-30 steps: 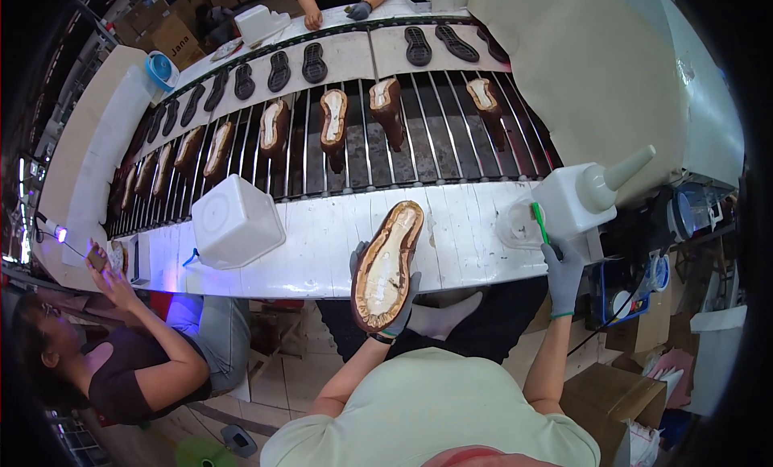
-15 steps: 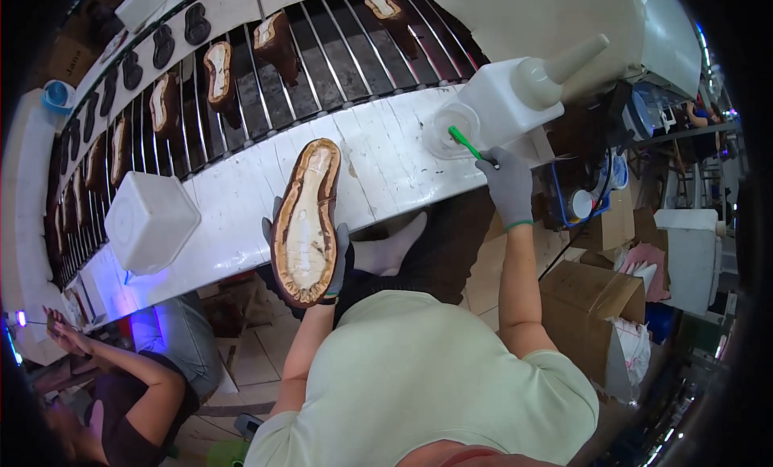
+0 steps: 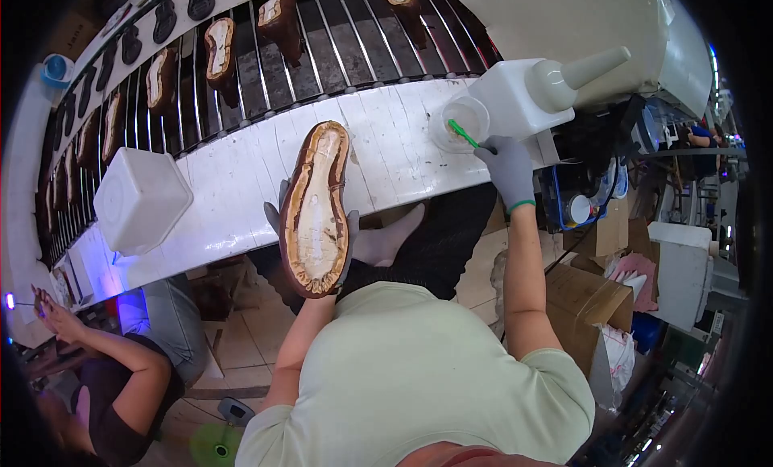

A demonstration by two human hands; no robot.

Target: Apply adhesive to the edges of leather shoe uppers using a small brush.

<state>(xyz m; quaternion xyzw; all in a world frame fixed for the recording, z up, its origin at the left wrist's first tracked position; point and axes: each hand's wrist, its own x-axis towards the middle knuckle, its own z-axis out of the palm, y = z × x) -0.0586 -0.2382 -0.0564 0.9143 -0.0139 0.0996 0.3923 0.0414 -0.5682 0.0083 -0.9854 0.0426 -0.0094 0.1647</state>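
A brown shoe upper [image 3: 316, 217] stands sole side up, its pale insole ringed by a gathered leather edge. My gloved left hand [image 3: 353, 229] grips it from behind, and most of that hand is hidden by the shoe. In my gloved right hand [image 3: 509, 171] is a thin green-handled brush [image 3: 463, 134], pinched near its end. The brush's far end dips into a clear plastic cup [image 3: 442, 139] on the white bench; its tip is hard to make out. Just beside the cup lies a white squeeze bottle [image 3: 515, 97] with a long nozzle.
Beyond the white bench [image 3: 386, 129] runs a metal roller conveyor [image 3: 338, 40] carrying several brown shoe uppers. Black soles [image 3: 164, 21] line its far side. A white container [image 3: 141, 201] sits at left, near another person [image 3: 133, 378]. Cardboard boxes [image 3: 584, 298] stand at right.
The view has shifted slightly. The shoe upper is now a little more upright in my left hand. My right hand still keeps the brush in the cup.
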